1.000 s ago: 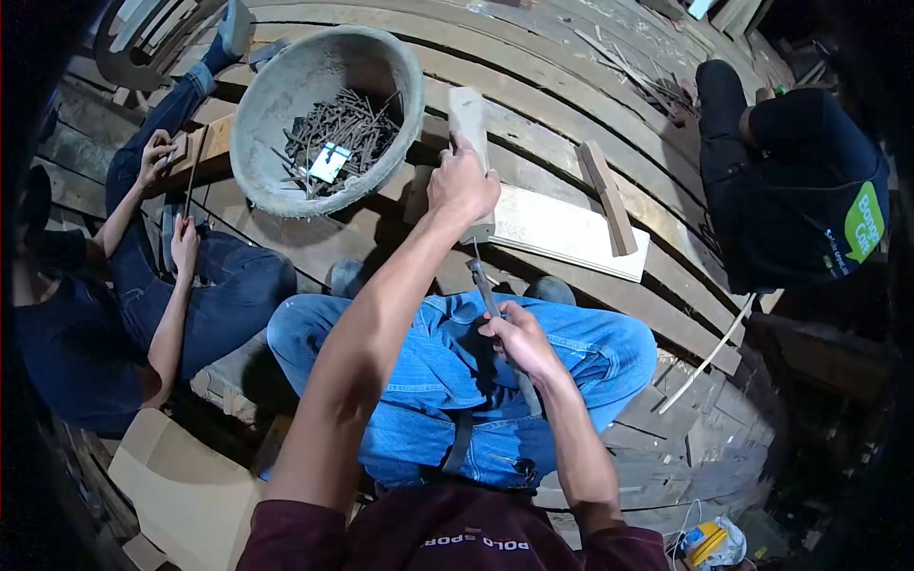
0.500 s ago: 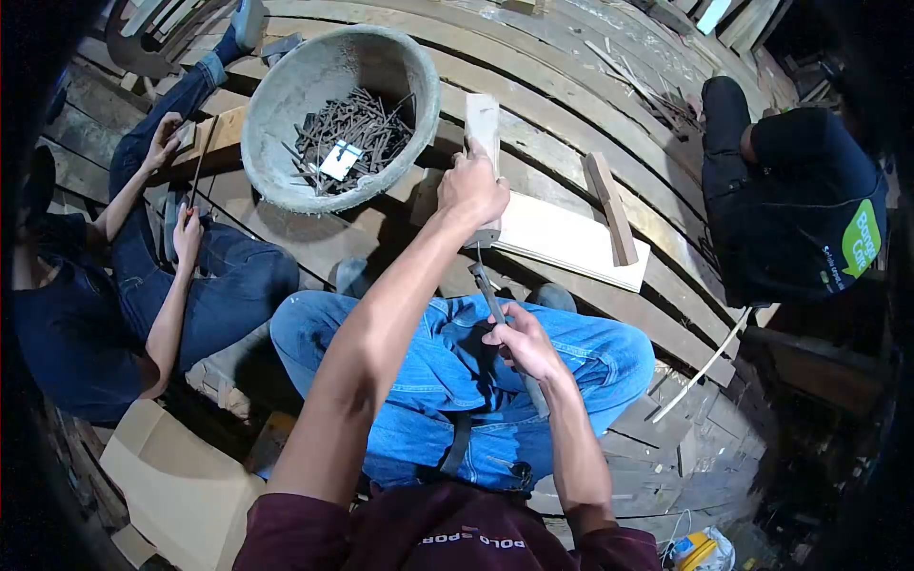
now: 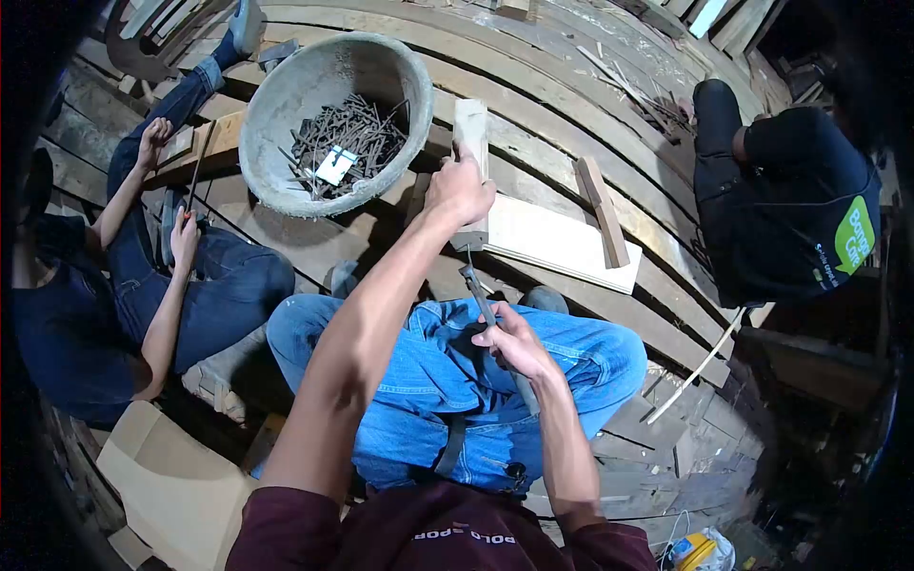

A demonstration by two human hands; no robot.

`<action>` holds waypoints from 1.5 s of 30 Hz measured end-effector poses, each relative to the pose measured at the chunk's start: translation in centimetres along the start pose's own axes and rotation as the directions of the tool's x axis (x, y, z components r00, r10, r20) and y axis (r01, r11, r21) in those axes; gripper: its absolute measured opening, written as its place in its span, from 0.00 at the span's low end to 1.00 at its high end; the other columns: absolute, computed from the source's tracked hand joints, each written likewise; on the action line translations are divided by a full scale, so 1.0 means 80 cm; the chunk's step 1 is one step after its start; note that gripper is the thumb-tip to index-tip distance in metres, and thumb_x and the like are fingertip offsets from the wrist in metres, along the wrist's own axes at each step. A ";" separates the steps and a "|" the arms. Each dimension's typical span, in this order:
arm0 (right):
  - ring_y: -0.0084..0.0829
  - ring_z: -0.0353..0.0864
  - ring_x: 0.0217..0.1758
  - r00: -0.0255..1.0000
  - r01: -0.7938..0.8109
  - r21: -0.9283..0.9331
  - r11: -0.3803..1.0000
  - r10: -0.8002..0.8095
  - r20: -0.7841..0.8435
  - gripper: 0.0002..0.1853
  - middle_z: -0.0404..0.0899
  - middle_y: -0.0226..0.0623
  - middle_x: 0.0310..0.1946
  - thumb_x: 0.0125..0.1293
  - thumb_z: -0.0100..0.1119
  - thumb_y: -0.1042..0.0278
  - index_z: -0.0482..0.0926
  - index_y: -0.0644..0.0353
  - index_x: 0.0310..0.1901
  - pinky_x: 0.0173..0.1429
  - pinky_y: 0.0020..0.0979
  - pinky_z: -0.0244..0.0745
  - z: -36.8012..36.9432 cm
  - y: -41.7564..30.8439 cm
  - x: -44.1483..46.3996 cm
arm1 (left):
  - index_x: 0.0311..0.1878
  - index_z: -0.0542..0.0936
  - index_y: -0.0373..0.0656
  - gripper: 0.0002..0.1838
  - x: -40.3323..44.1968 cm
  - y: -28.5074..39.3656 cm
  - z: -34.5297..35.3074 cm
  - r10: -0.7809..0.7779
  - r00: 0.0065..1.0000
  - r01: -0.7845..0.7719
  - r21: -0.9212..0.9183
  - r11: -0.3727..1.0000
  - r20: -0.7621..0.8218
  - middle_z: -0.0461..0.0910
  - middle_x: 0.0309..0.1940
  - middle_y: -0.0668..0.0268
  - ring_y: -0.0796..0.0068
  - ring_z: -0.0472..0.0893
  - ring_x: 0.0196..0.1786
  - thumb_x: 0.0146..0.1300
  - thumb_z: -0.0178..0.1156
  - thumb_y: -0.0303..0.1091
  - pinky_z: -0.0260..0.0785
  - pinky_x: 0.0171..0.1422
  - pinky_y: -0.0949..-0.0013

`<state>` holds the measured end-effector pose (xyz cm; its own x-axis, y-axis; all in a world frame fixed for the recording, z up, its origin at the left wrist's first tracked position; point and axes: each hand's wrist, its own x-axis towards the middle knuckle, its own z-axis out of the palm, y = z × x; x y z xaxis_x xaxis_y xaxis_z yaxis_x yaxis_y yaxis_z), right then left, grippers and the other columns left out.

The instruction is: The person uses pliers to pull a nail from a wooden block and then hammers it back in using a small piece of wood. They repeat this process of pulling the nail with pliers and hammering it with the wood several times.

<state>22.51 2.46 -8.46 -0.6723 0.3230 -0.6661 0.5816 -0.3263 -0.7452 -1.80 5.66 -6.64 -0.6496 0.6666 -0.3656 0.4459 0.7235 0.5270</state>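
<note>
My left hand [image 3: 461,195] is wrapped around a pale wooden block [image 3: 470,124], pressing it on the planks with its near end toward me. A thin nail [image 3: 469,255] sticks out of that near end. My right hand [image 3: 514,338] grips a grey hammer [image 3: 484,300] above my lap, its head just below the nail with a small gap. Beside the block lies a pale flat board [image 3: 543,243], with a narrow wooden strip [image 3: 603,214] resting across it.
A large grey bucket [image 3: 249,152] holding many dark nails and a small white packet [image 3: 336,166] stands left of the block. One person [image 3: 76,314] sits at left with a thin rod-like tool [image 3: 200,167]; another [image 3: 785,209] sits at right. A cardboard box [image 3: 171,476] is lower left.
The view has shifted slightly, so most things appear a little further left. My hands keep the same holds. The left person's upper hand has lifted off the wood piece.
</note>
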 end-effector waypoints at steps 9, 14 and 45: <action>0.20 0.63 0.29 0.995 -0.091 0.000 0.996 0.091 0.035 0.21 0.63 0.23 0.27 0.59 0.64 0.52 0.70 0.51 0.49 0.33 0.25 0.59 0.002 -0.020 -0.010 | 0.77 0.48 0.23 0.50 -0.002 -0.001 0.000 0.038 0.998 -0.035 0.049 0.998 -0.047 0.77 0.57 0.35 0.41 0.80 0.59 0.64 0.62 0.45 0.73 0.68 0.52; 0.23 0.66 0.30 0.994 -0.021 -0.021 1.000 0.023 0.109 0.34 0.68 0.29 0.30 0.60 0.66 0.35 0.68 0.57 0.50 0.32 0.29 0.64 -0.005 0.001 -0.003 | 0.78 0.45 0.27 0.50 -0.003 0.005 -0.005 0.002 1.000 -0.003 0.035 0.999 0.010 0.74 0.61 0.34 0.42 0.79 0.61 0.64 0.63 0.43 0.73 0.67 0.52; 0.17 0.65 0.20 0.978 -0.208 0.339 0.918 0.186 0.096 0.26 0.68 0.25 0.23 0.75 0.45 0.30 0.67 0.48 0.41 0.22 0.23 0.63 0.011 -0.003 -0.002 | 0.78 0.48 0.27 0.49 0.001 0.001 0.002 0.019 1.000 -0.019 0.028 0.999 -0.012 0.73 0.62 0.34 0.42 0.79 0.62 0.64 0.64 0.43 0.73 0.68 0.53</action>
<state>22.10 1.68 -8.14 -0.5927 0.1702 -0.7872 0.5182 -0.6677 -0.5345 -1.69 5.84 -6.76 -0.6479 0.6784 -0.3463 0.4755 0.7154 0.5119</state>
